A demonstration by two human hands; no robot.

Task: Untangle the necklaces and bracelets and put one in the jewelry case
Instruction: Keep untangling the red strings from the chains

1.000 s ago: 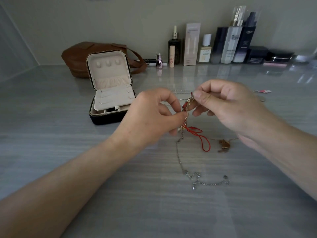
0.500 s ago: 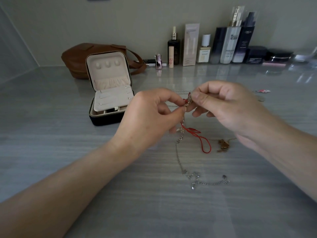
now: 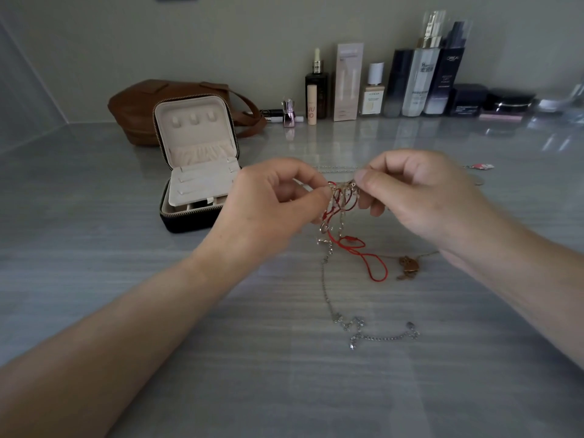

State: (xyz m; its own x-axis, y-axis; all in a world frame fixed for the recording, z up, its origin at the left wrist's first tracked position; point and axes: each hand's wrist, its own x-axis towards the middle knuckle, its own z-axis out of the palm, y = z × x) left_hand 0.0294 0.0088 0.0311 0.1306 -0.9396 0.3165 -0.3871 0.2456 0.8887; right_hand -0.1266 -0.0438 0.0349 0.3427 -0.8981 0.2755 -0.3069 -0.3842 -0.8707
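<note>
Grey table (image 3: 126, 279) bears jewelry case (image 3: 186, 221), brown bag (image 3: 136, 112), cosmetics (image 3: 420, 80), silver chain (image 3: 327, 298).

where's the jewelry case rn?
Head view: the jewelry case stands open on the table, left of centre, just left of the left hand and in front of the brown leather bag.

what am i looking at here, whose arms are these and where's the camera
No machine here: these are a person's two bare arms, filmed by one wide-angle camera worn on their head, looking down at a grey table. The left hand and right hand each pinch a tangle of red cord and thin chains, held above the table. A silver chain and a red loop trail from it onto the surface, beside a gold pendant. An open jewelry case stands to the left; a brown bag and cosmetic bottles line the wall.
</note>
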